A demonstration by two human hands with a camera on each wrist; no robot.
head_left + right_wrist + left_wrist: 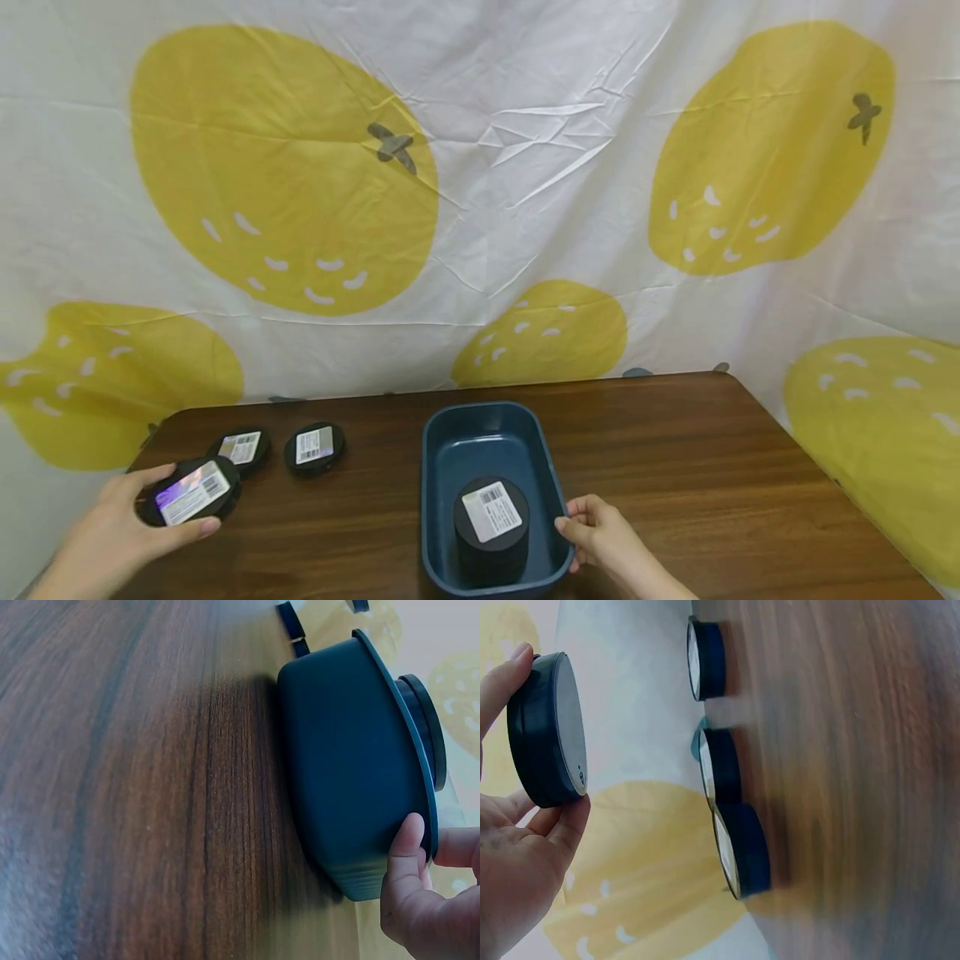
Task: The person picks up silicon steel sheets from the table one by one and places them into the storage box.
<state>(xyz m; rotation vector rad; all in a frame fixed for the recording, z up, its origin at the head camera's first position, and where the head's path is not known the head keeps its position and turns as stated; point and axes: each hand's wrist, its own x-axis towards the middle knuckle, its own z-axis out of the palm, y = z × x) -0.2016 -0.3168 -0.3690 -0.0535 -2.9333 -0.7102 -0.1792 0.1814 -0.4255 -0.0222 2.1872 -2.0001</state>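
Note:
On the left, my left hand [120, 517] grips a flat round black container [193, 493] with a barcode label, raised off the table. The left wrist view shows three similar containers [722, 769] on the wood; in the head view only two [315, 448] show clearly. My right hand [611, 537] pinches the right rim of a deep blue rectangular tray [430, 492], thumb and fingers on either side of its edge. Inside the tray's near half stands a tall black round stack or container [491, 533], labelled on top. Its top rises above the rim in the right wrist view.
A brown wooden table [675, 467] carries everything. Behind it hangs a white cloth [525, 167] with large yellow fruit prints, reaching down to the table's back edge and along both sides.

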